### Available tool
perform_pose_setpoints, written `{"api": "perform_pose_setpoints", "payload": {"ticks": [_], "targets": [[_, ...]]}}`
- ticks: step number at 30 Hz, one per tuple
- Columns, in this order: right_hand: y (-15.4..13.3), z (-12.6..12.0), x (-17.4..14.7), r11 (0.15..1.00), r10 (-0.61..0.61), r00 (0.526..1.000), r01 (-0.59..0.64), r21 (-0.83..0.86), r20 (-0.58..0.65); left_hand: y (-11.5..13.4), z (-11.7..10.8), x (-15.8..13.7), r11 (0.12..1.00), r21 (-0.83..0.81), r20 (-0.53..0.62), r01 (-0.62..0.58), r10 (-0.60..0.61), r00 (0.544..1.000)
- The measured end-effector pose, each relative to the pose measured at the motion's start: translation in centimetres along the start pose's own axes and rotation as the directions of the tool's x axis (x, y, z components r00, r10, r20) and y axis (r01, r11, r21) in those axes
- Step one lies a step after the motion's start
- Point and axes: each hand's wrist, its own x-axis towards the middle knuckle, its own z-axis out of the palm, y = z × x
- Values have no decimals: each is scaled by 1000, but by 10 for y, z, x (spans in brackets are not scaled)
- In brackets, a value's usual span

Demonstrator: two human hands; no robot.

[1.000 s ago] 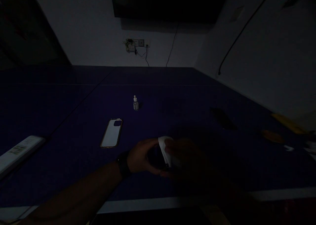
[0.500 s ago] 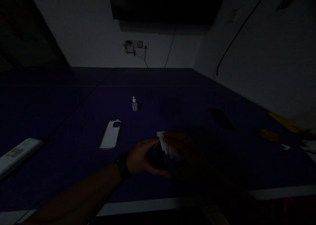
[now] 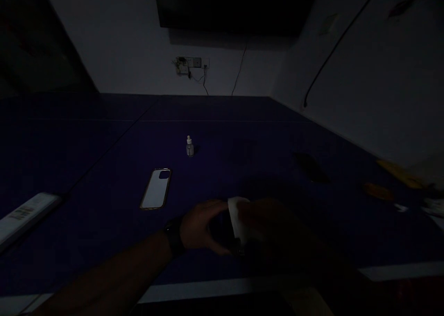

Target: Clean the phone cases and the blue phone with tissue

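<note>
Close to the table's front edge, my left hand (image 3: pixel 200 226), with a dark watch on its wrist, is closed on the near and far edges of a dark, flat thing that looks like a phone (image 3: pixel 221 228). My right hand (image 3: pixel 267 219), deep in shadow, presses a white cloth (image 3: pixel 236 219) against the phone's right part. Cloth and hand hide much of that side. Left of my hands a clear phone case (image 3: pixel 156 192) with a gold-coloured rim lies flat. Farther back a small dropper bottle (image 3: pixel 190 148) with a white top stands upright.
The purple table (image 3: pixel 222 168) is dimly lit. A long white box (image 3: pixel 26 218) lies at the left. On the right are a dark flat object (image 3: pixel 310 167), an orange item (image 3: pixel 378 191) and a yellow item (image 3: pixel 398 172). A dark screen (image 3: pixel 232 6) hangs on the wall.
My right hand and the white cloth have shifted slightly right and toward me along the phone. My left hand keeps its grip nearly in place. The scene looks a little darker.
</note>
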Motion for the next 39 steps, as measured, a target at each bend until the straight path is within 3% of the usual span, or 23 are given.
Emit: {"api": "perform_pose_setpoints", "payload": {"ticks": [3, 11, 17, 19, 21, 23, 24, 26, 28, 33, 36, 39], "targets": [[-9, 3, -11, 1000, -20, 1000, 20, 24, 0, -4, 1, 0, 1000, -15, -16, -7, 7, 1000], [-11, 9, -10, 991, 131, 991, -130, 15, -21, 0, 1, -1, 1000, -21, -6, -19, 19, 1000], [-27, 6, -14, 970, 235, 971, -231, 74, -52, -1, 1, -5, 997, 76, -138, 1, 9, 990], [-21, 6, -10, 948, 312, 942, -300, 108, -125, 1, 1, -6, 984, 178, -234, 10, 32, 972], [-13, 8, -5, 882, 461, 873, -431, 192, -159, 4, -1, -6, 948, 318, -301, 16, 85, 950], [-9, 15, -4, 800, 569, 817, -524, 292, -95, 6, -3, -5, 889, 458, -306, 14, 142, 941], [-10, 20, -5, 786, 574, 817, -531, 315, -55, 7, -5, -4, 856, 517, -293, 5, 171, 941], [-18, 32, -8, 815, 533, 845, -502, 289, -37, 7, -7, -3, 797, 603, -261, -15, 216, 941], [-28, 44, -9, 870, 479, 871, -455, 192, -107, 7, -8, -2, 773, 634, -245, -21, 227, 943], [-29, 52, -2, 942, 310, 898, -334, -24, -313, 3, -3, 2, 869, 492, -327, 47, 135, 935], [-15, 48, -2, 954, 227, 937, -268, -133, -265, -3, -5, 2, 952, 304, -294, 26, 68, 953], [-3, 49, -10, 967, 159, 973, -188, -172, -166, -14, -12, 0, 993, 108, -224, -55, 78, 971]]}}
